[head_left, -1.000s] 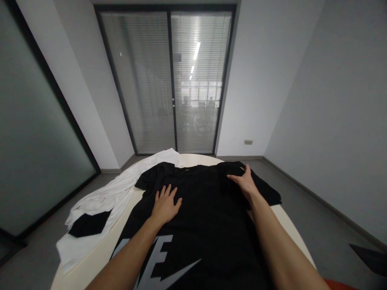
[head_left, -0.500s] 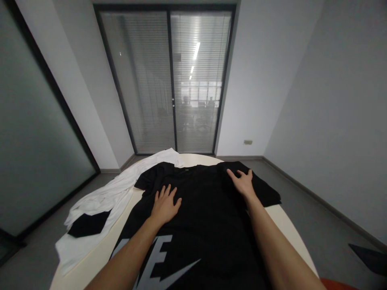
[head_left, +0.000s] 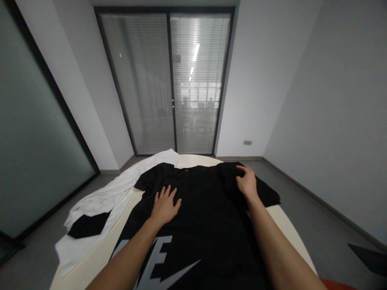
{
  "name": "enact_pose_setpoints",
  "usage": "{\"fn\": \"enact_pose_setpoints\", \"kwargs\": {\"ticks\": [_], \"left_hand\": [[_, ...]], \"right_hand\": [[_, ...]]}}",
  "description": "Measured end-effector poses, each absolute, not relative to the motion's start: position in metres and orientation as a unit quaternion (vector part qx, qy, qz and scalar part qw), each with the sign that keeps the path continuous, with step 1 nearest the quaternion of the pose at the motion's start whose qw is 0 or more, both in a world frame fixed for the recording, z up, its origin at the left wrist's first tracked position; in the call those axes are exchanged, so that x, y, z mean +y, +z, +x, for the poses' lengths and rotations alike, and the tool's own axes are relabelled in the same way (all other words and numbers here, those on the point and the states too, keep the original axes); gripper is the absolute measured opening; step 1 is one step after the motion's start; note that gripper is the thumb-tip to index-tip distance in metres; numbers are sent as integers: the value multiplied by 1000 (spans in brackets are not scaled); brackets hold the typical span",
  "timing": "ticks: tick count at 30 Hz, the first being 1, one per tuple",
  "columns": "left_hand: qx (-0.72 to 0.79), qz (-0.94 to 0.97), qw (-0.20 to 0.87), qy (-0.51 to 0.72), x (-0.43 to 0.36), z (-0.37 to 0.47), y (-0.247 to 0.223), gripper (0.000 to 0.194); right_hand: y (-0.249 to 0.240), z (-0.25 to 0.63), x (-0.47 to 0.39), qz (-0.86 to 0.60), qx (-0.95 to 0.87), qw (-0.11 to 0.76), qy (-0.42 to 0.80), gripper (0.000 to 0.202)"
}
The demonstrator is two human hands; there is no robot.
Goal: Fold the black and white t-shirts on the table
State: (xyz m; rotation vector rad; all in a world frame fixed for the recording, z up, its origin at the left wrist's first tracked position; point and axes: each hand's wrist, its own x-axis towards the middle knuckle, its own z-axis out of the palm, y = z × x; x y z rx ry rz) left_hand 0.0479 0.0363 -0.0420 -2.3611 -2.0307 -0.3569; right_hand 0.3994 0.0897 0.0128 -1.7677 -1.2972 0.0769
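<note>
- Black T-shirt [head_left: 205, 217] lies spread across the round table [head_left: 290, 229] in front of me, its grey lettering [head_left: 157, 262] at the near edge.
- My left hand [head_left: 165, 205] lies flat on the cloth, fingers spread apart, clamped on nothing.
- My right hand [head_left: 248, 182], toward one o'clock, has its fingers curled into the far sleeve; whether they pinch the cloth I cannot tell.
- White garment [head_left: 102, 201] lies bunched at ten o'clock, just beside the shirt.
</note>
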Motion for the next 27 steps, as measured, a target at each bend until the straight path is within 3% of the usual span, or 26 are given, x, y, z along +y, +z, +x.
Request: {"fn": "enact_pose_setpoints", "kwargs": {"ticks": [4, 7, 15, 23, 27], "left_hand": [[-648, -753, 3, -113, 36, 48, -42, 60], [-648, -753, 4, -111, 36, 49, -42, 60], [-649, -753, 5, -108, 37, 49, -42, 59], [-649, -752, -2, -115, 34, 49, -38, 59], [-651, -751, -2, -111, 33, 50, -36, 59]], "right_hand": [[19, 388, 85, -650, -560, 513, -14, 47], [22, 372, 79, -585, -639, 498, -26, 45], [-3, 325, 70, -454, -839, 274, 123, 72], [-24, 318, 71, -623, -770, 107, 87, 75], [-26, 318, 70, -658, -743, 79, 92, 76]]}}
